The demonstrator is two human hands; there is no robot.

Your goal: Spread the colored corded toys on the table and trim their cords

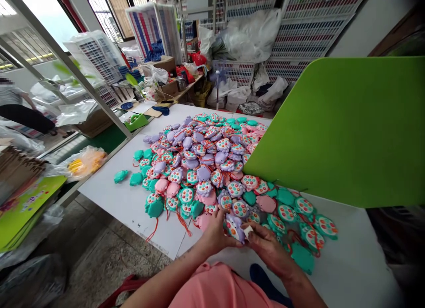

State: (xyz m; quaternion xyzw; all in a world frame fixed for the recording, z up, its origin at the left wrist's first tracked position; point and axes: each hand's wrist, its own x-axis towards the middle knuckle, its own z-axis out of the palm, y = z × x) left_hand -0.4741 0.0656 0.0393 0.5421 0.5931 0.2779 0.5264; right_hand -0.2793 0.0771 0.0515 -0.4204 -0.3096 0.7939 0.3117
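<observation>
A: Where is the purple toy sitting at this moment?

B: The small purple plastic animal-shaped toy with coloured buttons (234, 227) is being held up at the near edge of the big heap of purple, pink and teal plastic toys (212, 166), just above the white flat surface (126, 197). The left hand (214, 235) is cupping it from the side, its fingers curling round the body, probably to keep it steady. The right hand (265, 246) is pinching a small white piece (247, 231) between thumb and forefinger, right against the toy's edge.

A: Why is the heap lying so close in?

B: Judging by the layout, it is putting every toy within arm's reach; red cords are trailing out of it toward the surface's edge.

A: Anything you are failing to make out?

B: Plenty. The large bright green curved board (338, 126) is leaning over the heap's right side and hiding whatever toys are lying behind it. What the white piece actually is, I cannot tell. The toy's far face is turning away from view, and both forearms are getting cut off at the bottom, above the pink garment (219, 286).
</observation>
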